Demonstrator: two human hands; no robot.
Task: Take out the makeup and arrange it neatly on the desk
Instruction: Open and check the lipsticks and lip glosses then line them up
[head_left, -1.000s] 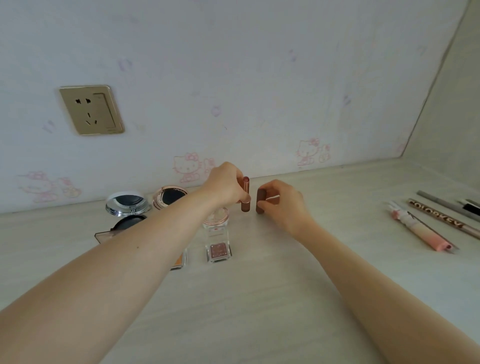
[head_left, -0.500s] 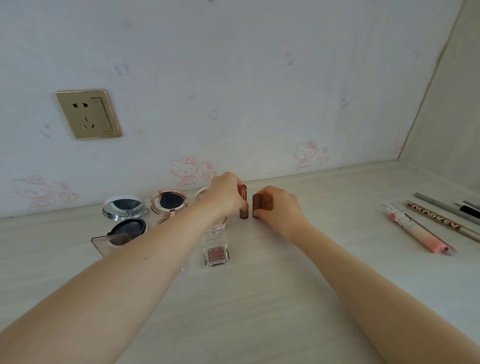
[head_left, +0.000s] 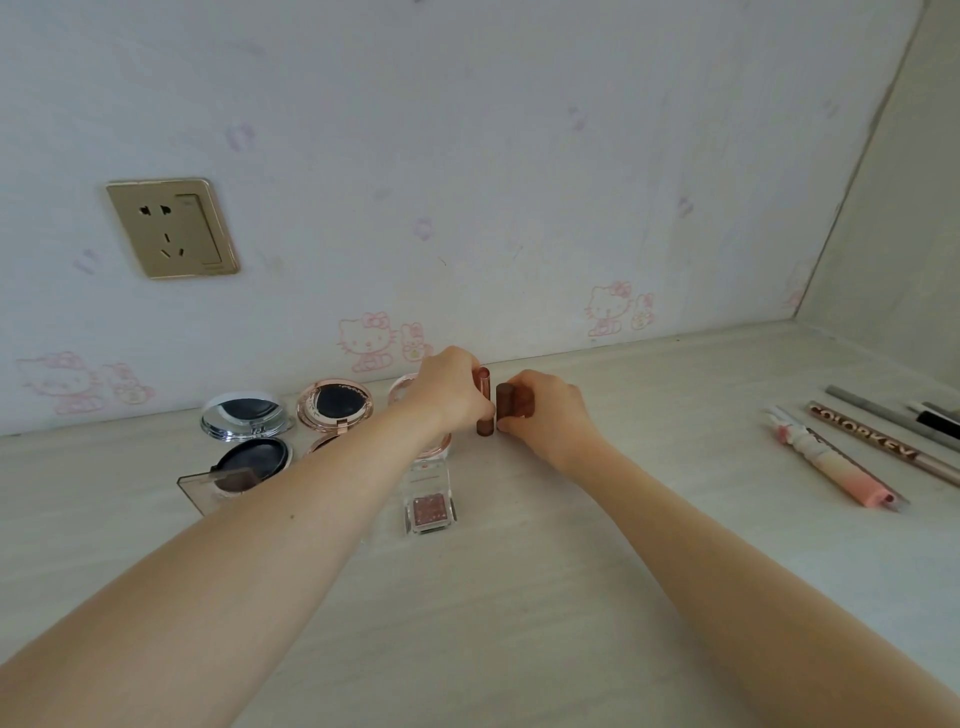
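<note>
Pale desk (head_left: 519, 597) carries compacts (head_left: 335, 406), 2 lipsticks (head_left: 484, 402), pencils (head_left: 883, 441).

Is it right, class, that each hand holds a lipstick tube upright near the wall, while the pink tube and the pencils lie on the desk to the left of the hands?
Not quite. The head view shows the pink tube and pencils lying to the right of the hands. The rest holds: the left hand and right hand each hold an upright lipstick tube near the wall.
</note>
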